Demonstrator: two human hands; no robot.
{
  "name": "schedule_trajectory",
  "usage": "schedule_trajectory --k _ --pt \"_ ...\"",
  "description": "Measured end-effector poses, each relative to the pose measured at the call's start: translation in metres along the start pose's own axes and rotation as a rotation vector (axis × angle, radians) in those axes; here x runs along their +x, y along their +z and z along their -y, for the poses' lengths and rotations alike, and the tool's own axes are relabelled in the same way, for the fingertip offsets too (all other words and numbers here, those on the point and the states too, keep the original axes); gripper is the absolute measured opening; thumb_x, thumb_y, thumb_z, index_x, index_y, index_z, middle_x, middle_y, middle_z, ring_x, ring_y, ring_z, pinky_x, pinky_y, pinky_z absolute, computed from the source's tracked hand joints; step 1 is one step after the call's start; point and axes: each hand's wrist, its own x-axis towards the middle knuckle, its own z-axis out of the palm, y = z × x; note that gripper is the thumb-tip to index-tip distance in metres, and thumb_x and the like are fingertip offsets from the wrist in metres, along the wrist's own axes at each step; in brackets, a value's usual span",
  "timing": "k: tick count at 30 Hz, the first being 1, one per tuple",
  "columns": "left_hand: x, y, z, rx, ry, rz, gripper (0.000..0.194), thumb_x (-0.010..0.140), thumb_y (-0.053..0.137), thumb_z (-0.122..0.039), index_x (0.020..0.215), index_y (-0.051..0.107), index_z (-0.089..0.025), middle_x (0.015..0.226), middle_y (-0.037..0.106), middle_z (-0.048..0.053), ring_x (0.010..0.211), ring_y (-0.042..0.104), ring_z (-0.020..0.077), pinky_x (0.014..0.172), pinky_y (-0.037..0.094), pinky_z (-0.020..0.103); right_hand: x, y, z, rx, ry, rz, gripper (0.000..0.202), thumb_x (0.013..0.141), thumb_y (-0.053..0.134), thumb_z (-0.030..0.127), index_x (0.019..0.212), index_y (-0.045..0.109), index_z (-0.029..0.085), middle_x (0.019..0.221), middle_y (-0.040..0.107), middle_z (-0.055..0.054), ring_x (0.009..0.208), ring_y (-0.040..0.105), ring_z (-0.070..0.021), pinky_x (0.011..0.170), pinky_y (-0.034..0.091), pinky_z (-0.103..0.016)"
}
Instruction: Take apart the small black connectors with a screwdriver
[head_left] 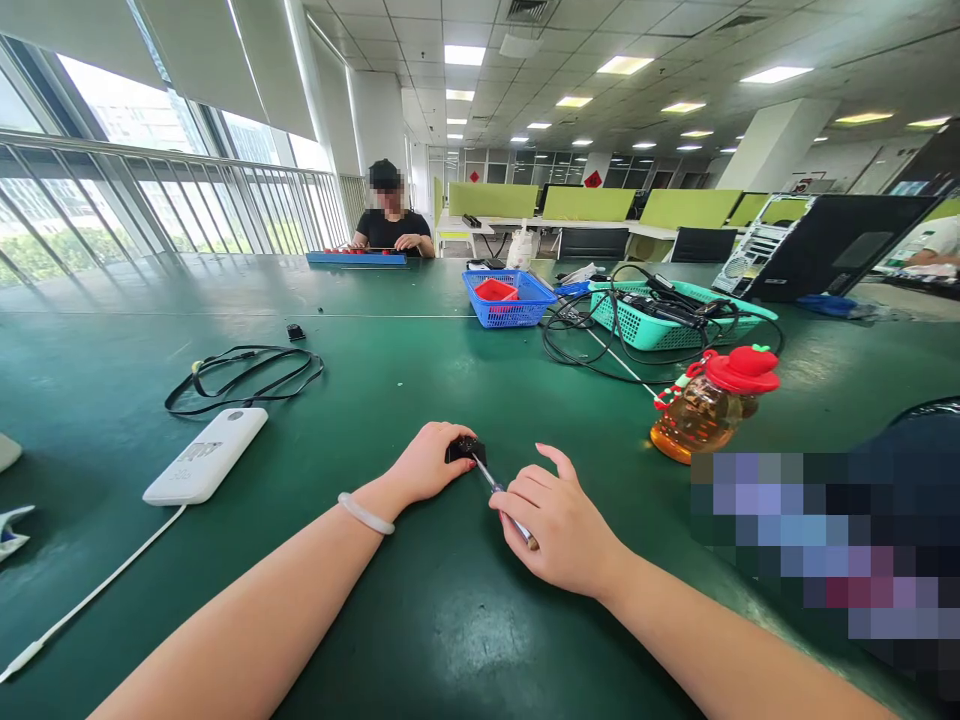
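Note:
Near the middle of the green table (390, 600), my left hand (429, 462) grips a small black part (470, 448) between thumb and fingers, against the tabletop. My right hand (551, 520) is closed round a thin screwdriver (491, 481), with its little finger raised. The screwdriver's metal shaft slants up and left, and its tip meets the black part. Fine detail of the part is too small to tell. A pale bracelet (366, 514) circles my left wrist.
Left are a white power bank (206, 457) and a black cable (244, 380). Ahead stand a blue basket (510, 311) and a green basket (645, 333) of cables. A red-lidded bottle (701, 412) stands right. Across the table sits a person (390, 228).

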Motion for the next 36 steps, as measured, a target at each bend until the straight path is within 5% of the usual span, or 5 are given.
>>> schedule_trajectory --k 21,36 --pt "0.0001 -0.0003 -0.001 0.008 -0.008 -0.012 0.036 0.079 0.068 -0.026 0.114 0.065 -0.023 0.11 0.068 0.007 0.109 0.058 0.0262 0.099 0.047 0.043 -0.001 0.0011 -0.0006 -0.037 -0.011 0.157 0.015 0.086 0.054 0.015 0.096 0.063 0.024 0.08 0.062 0.002 0.079 0.056 -0.0147 0.112 0.022 -0.05" --pt "-0.0017 -0.0002 -0.0011 0.001 -0.027 -0.022 0.037 0.077 0.07 -0.025 0.114 0.065 -0.022 0.114 0.069 0.006 0.111 0.058 0.0264 0.1 0.047 0.042 -0.0003 0.0021 0.0011 -0.03 -0.01 0.079 0.016 0.088 0.051 0.012 0.094 0.062 0.023 0.076 0.062 0.002 0.077 0.056 -0.0145 0.111 0.024 -0.049"
